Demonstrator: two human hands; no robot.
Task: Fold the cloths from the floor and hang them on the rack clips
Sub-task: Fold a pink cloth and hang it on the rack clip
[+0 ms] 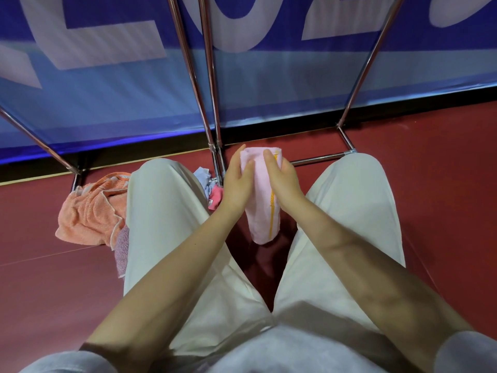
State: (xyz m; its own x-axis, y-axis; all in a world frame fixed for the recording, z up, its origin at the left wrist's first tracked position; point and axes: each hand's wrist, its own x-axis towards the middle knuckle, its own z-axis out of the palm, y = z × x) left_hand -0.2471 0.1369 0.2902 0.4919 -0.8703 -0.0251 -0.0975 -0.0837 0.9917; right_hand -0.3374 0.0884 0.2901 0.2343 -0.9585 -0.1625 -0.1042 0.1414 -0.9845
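Both forearms reach to mid-frame, left hand [238, 181] and right hand [282, 176] grasping a folded pink towel [261, 211]; clipping it on the rack [212, 103] likely follows.

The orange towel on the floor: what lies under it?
A purple cloth sticks out from under the orange towel near the trouser leg. Anything else beneath is covered.

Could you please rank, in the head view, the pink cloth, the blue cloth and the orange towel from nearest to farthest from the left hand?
1. Pink cloth: held by the left hand, between the knees.
2. Blue cloth: on the floor just left of that hand, by the rack foot.
3. Orange towel: on the floor, far left, beyond the left leg.
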